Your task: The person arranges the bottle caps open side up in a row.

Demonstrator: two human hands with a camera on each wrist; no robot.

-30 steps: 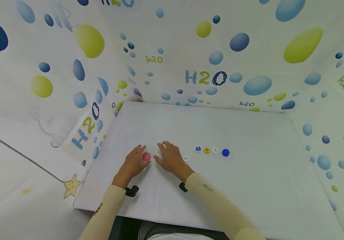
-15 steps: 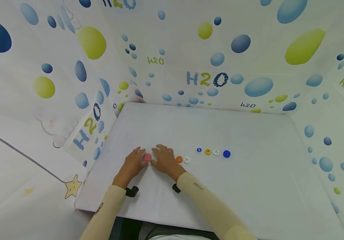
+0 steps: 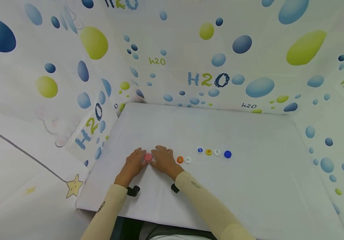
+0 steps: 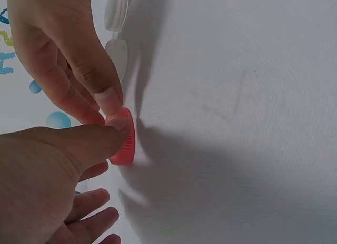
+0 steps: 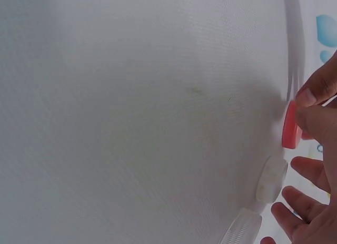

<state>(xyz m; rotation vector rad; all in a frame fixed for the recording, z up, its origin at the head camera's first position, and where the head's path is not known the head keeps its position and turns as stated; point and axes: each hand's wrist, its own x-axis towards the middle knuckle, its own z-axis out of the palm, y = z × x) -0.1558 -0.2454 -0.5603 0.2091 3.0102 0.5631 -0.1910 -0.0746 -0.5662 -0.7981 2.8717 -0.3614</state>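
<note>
A red bottle cap with a ridged side lies on the white table between the two hands. My left hand pinches it from the left; in the left wrist view its thumb lies over the red cap. From the other side my right hand grips the same cap with its thumb and fingers, its thumb meeting the left thumb at the red cap in the right wrist view. The fingers behind the cap are partly hidden. Just right of the right hand sit an orange cap and a white cap.
Farther right stand a blue-and-white cap, a yellow cap, another white cap and a larger blue cap in a loose row. A patterned cloth wall rises behind the table.
My right hand has moved left and closed in on the red cap, uncovering the orange cap. The left hand has stayed around the red cap, its fingers drawn in slightly.
</note>
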